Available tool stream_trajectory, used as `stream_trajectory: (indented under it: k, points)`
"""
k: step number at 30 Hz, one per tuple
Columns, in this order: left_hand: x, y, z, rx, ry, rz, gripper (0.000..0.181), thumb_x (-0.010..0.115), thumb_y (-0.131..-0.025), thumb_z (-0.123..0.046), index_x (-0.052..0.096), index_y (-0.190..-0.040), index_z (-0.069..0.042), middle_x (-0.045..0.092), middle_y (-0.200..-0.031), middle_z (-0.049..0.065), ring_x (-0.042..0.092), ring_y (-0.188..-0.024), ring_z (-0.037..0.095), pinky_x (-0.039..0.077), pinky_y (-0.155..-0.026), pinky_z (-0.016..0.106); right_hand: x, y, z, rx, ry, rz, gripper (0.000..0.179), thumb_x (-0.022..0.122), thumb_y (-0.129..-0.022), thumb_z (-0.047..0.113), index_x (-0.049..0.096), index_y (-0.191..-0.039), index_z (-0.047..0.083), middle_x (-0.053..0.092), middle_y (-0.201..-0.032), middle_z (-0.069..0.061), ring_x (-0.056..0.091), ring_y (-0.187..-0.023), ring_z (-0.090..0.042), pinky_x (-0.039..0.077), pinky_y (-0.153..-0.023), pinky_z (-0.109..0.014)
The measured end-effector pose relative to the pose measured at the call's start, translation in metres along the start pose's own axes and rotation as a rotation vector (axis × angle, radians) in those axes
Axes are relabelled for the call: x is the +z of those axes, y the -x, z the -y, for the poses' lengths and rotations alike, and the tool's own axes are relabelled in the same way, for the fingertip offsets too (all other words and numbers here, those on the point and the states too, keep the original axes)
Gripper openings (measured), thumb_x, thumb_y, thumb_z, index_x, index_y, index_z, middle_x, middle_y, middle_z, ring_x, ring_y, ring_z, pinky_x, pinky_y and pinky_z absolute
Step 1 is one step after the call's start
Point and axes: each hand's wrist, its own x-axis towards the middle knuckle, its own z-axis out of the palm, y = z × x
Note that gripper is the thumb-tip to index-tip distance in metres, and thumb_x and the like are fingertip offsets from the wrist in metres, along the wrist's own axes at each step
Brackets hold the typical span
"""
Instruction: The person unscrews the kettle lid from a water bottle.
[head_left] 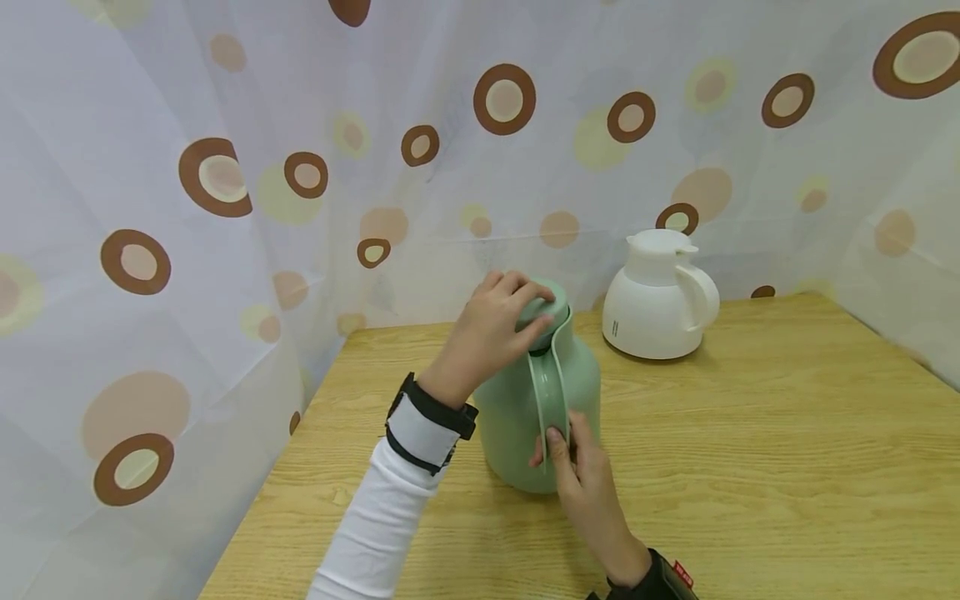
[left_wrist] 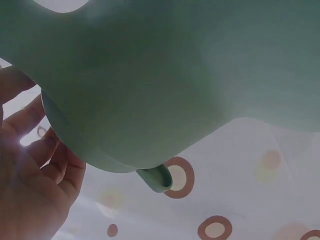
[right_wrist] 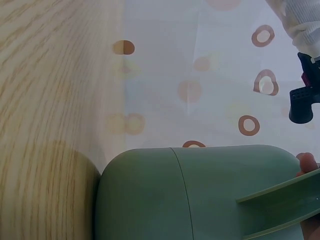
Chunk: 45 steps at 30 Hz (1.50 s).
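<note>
A pale green thermos jug (head_left: pixel 512 421) stands on the wooden table, its handle (head_left: pixel 550 385) turned toward me. My left hand (head_left: pixel 487 333) grips the jug's round lid (head_left: pixel 553 302) from above, with the fingers bent over the far side and the thumb along the near side. The left wrist view shows the fingers (left_wrist: pixel 47 150) spread around the lid's edge, beside the big green body (left_wrist: pixel 150 90). Lower down, my right hand (head_left: pixel 588 483) holds the handle near its bottom end, thumb on the outside. In the right wrist view the handle (right_wrist: pixel 280 202) partly covers that hand.
A white thermos jug (head_left: pixel 651 304) with a lid and a handle stands at the back of the table (head_left: pixel 780 450), right of the green one. Behind and to the left hangs a white curtain (head_left: pixel 450 75) with brown rings and pale dots.
</note>
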Motion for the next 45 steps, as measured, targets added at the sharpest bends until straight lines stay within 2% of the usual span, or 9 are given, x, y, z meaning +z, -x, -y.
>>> stream_trajectory:
  k: [5,9,12,16,21,27,38,42,45]
  points:
    - [-0.004,0.003,0.003,0.034,0.002,0.009,0.021,0.063,-0.089,-0.022,0.065,-0.105,-0.009,0.058,-0.103,0.006,0.048,-0.095,0.023,0.038,-0.086,0.030,0.003,0.008,-0.020,-0.011,-0.006,0.005,0.023,0.042,-0.087,-0.021,0.045,-0.103,-0.005,0.053,-0.067,-0.005,0.054,-0.056,-0.019,0.036,-0.046,-0.018]
    - [-0.012,0.009,0.011,0.086,0.118,0.029,0.020,0.063,-0.089,-0.015,0.065,-0.107,-0.008,0.058,-0.112,0.006,0.048,-0.106,0.020,0.036,-0.091,0.028,0.003,0.011,-0.025,-0.027,-0.016,0.004,0.023,0.042,-0.088,-0.020,0.044,-0.105,-0.005,0.053,-0.067,-0.005,0.054,-0.056,-0.019,0.037,-0.046,-0.019]
    - [-0.016,0.014,0.018,0.109,0.215,0.043,0.022,0.060,-0.086,-0.003,0.065,-0.108,-0.007,0.057,-0.116,0.006,0.047,-0.110,0.019,0.038,-0.088,0.026,0.003,0.011,-0.026,-0.027,-0.025,0.004,0.023,0.042,-0.088,-0.020,0.045,-0.105,-0.004,0.053,-0.068,-0.005,0.054,-0.056,-0.019,0.036,-0.046,-0.018]
    - [-0.017,0.017,0.022,0.121,0.267,0.039,0.027,0.055,-0.084,0.005,0.064,-0.108,-0.006,0.057,-0.116,0.007,0.048,-0.111,0.018,0.040,-0.084,0.025,0.002,0.012,-0.026,0.003,-0.025,0.018,0.022,0.041,-0.090,-0.017,0.044,-0.106,-0.002,0.054,-0.069,-0.003,0.054,-0.057,-0.018,0.036,-0.045,-0.019]
    - [-0.014,0.016,0.021,0.112,0.242,0.023,0.027,0.055,-0.085,0.003,0.065,-0.108,-0.007,0.058,-0.115,0.006,0.048,-0.112,0.018,0.040,-0.085,0.026,0.002,0.012,-0.026,0.021,-0.028,0.022,0.024,0.041,-0.090,-0.018,0.045,-0.106,-0.001,0.054,-0.070,-0.002,0.054,-0.057,-0.019,0.037,-0.044,-0.020]
    - [-0.011,0.013,0.015,0.065,0.181,0.017,0.024,0.057,-0.086,-0.002,0.066,-0.106,-0.010,0.058,-0.113,0.004,0.048,-0.106,0.018,0.039,-0.085,0.026,0.001,0.011,-0.024,0.043,-0.031,0.023,0.021,0.040,-0.092,-0.014,0.045,-0.107,0.000,0.053,-0.071,0.000,0.055,-0.058,-0.018,0.040,-0.046,-0.023]
    - [-0.006,0.005,0.001,0.015,0.067,0.015,0.019,0.065,-0.088,-0.017,0.066,-0.106,-0.009,0.058,-0.109,0.006,0.047,-0.101,0.023,0.037,-0.090,0.028,0.001,0.011,-0.025,0.022,-0.002,0.016,0.024,0.041,-0.090,-0.018,0.045,-0.107,-0.002,0.053,-0.070,-0.001,0.055,-0.058,-0.018,0.038,-0.045,-0.021]
    - [-0.006,0.002,0.001,0.026,0.043,0.024,0.021,0.066,-0.087,-0.019,0.066,-0.106,-0.009,0.059,-0.108,0.007,0.047,-0.101,0.023,0.038,-0.089,0.028,0.001,0.011,-0.026,0.017,0.002,0.019,0.025,0.041,-0.088,-0.020,0.044,-0.106,-0.003,0.053,-0.069,-0.003,0.054,-0.057,-0.018,0.036,-0.044,-0.021]
    - [-0.008,0.003,0.004,0.060,0.074,0.032,0.020,0.066,-0.087,-0.018,0.066,-0.105,-0.009,0.059,-0.108,0.006,0.048,-0.102,0.021,0.038,-0.088,0.026,0.000,0.011,-0.025,0.038,-0.006,0.030,0.023,0.041,-0.090,-0.017,0.044,-0.107,-0.001,0.054,-0.070,-0.002,0.055,-0.058,-0.019,0.038,-0.046,-0.021]
